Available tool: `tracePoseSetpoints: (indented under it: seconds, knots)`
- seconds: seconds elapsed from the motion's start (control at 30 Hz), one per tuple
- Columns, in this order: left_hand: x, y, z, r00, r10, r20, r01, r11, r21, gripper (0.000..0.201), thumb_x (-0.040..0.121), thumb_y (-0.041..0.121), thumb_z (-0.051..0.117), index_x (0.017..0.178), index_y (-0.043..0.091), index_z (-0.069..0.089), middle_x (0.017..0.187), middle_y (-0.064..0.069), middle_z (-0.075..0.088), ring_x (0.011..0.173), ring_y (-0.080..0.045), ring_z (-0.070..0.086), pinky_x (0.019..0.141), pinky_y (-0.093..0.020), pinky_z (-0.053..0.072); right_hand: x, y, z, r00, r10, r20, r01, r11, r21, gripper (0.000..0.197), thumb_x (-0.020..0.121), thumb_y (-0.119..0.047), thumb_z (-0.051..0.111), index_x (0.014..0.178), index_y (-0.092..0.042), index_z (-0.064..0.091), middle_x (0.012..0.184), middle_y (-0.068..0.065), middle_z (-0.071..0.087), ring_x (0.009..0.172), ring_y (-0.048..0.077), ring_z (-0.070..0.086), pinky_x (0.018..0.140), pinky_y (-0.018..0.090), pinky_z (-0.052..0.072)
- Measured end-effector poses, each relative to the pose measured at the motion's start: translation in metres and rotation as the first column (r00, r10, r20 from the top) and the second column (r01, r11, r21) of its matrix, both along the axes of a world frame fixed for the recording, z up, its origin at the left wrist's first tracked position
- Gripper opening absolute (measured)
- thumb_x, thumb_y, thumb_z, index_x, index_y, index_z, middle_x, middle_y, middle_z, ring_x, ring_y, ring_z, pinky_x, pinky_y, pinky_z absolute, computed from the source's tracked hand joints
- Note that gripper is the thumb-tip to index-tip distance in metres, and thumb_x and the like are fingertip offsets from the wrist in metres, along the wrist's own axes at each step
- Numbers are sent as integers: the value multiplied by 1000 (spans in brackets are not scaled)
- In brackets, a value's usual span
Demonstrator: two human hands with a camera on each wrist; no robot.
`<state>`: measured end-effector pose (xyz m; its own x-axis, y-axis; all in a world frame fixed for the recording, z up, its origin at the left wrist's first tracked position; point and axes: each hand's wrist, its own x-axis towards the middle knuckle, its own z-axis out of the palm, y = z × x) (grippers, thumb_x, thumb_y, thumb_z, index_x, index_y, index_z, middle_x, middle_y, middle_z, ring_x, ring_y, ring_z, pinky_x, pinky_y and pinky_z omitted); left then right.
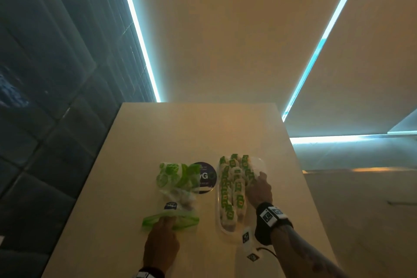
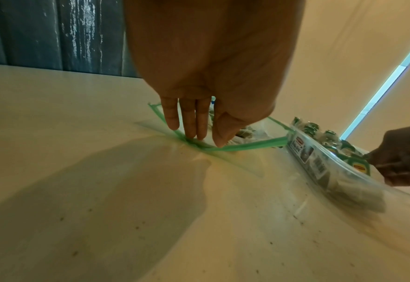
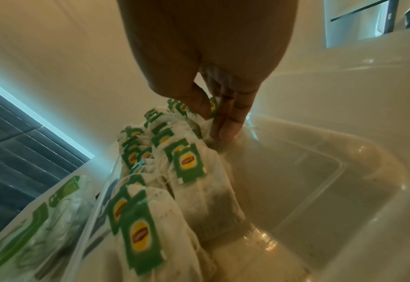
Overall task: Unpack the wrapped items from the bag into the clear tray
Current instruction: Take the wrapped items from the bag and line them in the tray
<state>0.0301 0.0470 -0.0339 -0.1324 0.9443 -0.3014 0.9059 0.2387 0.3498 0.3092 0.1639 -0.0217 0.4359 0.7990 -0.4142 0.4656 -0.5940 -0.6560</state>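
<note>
Toward the near edge of the pale, smooth tabletop [image 1: 135, 142], much stays half-seen: the left hand [image 1: 161, 241] is cut off at the wrist by the bottom of the head view, and the contents of the clear zip-top plastic bag with a green seal strip [image 1: 178, 189] show only as blurred green-and-white shapes through the film. That hand's straight fingers [image 2: 189, 122] press the bag's open green mouth flat onto the tabletop, curled round nothing. Beside the bag, a dark round sticker [image 1: 206, 176] is partly covered by it. Toward the right edge lies the clear rectangular plastic tray [image 3: 319, 171]; white wrapped tea bags with green-and-yellow tags [image 3: 187, 166] stand in rows along its left side, while its right side is bare. The right hand [image 1: 259, 189] reaches into the tray's far end, thumb and fingers [image 3: 228, 122] pinching one tea bag there; the bag itself is mostly hidden by them. Open tabletop runs to the far edge. Beyond it are beige walls with bright blue-white light strips, and a dark panelled wall [image 1: 45, 74] on the left.
</note>
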Motion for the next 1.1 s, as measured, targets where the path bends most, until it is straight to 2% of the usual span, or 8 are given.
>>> tracePoseSetpoints:
  seconds: [0.1,0.23,0.37,0.43,0.57,0.83,0.97,1.1]
  knots:
    - [6,-5,-2,997,-43,-61,42,999,-12,58,85,15,52,141,26,44,137,-4,49,124,-24,49,100,-35,45,-1,0,-7,996,56,-63,-57,998,-19,61,90,-31,57,140,-11,29,116,17,65,103,37,63,89,49,53]
    - [7,-7,-8,990,-89,-112,76,990,-115,64,44,18,81,107,18,72,95,-7,69,77,-26,68,56,-36,57,4,-1,-4,997,53,-65,-53,999,-7,58,87,-32,61,136,-14,35,116,15,65,103,37,63,88,46,53]
    - [15,-7,-3,975,-155,-158,142,986,-86,69,34,20,81,102,14,73,89,-7,68,68,-24,67,48,-34,53,-17,-17,22,993,101,67,-119,917,381,38,91,-10,55,127,-20,49,113,6,67,92,25,68,71,31,55]
    - [17,-7,0,969,-180,-168,169,983,-78,58,51,19,64,108,11,69,94,-9,67,71,-25,67,50,-36,54,-49,-37,34,883,428,195,-470,783,407,34,90,-25,57,125,-27,52,121,-4,62,90,11,63,72,25,55]
    - [26,-2,5,975,-164,-147,151,983,-100,58,59,19,32,101,7,70,92,-13,69,73,-28,68,54,-37,56,-105,-64,27,382,859,340,-920,390,47,63,82,-52,57,136,-25,41,140,-3,41,114,20,49,83,39,54]
    - [22,30,9,850,-462,-254,455,886,-91,11,61,25,72,68,17,74,58,-4,67,49,-17,66,46,-27,54,-118,-51,31,341,837,428,-940,299,164,27,86,2,46,105,-14,55,113,6,61,96,26,57,71,37,52]
    - [23,51,13,760,-627,-170,580,773,-258,39,100,25,40,132,5,52,135,-21,53,125,-29,52,107,-39,38,-115,-54,47,307,858,412,-950,254,180,24,86,-1,45,103,-11,58,107,9,64,93,30,58,72,43,52]
    - [17,74,8,921,-390,0,356,841,-407,57,100,48,32,149,20,28,158,-8,27,143,-25,30,117,-35,23,-111,-59,51,273,860,430,-960,270,70,29,82,0,46,107,-11,58,110,8,65,98,28,52,68,39,43]
